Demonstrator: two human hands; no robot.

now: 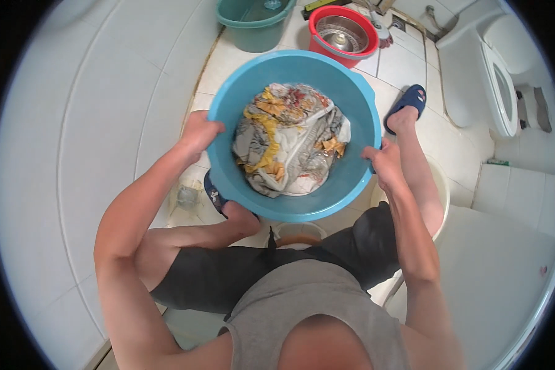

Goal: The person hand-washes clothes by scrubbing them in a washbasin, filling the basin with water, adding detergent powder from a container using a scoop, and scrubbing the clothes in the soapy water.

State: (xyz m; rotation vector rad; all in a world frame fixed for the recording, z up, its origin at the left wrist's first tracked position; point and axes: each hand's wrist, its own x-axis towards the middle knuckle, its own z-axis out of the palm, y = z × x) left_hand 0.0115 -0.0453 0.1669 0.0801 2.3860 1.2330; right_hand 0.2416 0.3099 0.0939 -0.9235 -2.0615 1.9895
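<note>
A round blue plastic basin is held in front of me, above the tiled floor between my feet. My left hand grips its left rim, thumb over the edge and fingers hidden outside. On the opposite side, my right hand clasps the right rim in the same way. Inside lies a bunched heap of wet-looking patterned cloth, grey and white with yellow, orange and red patches. It rests near the middle of the basin's bottom.
Beyond the basin stand a green tub and a red bucket holding a metal spinner basket. A white toilet is at the far right. White tiled wall runs along the left; a pale tub sits beside my right leg.
</note>
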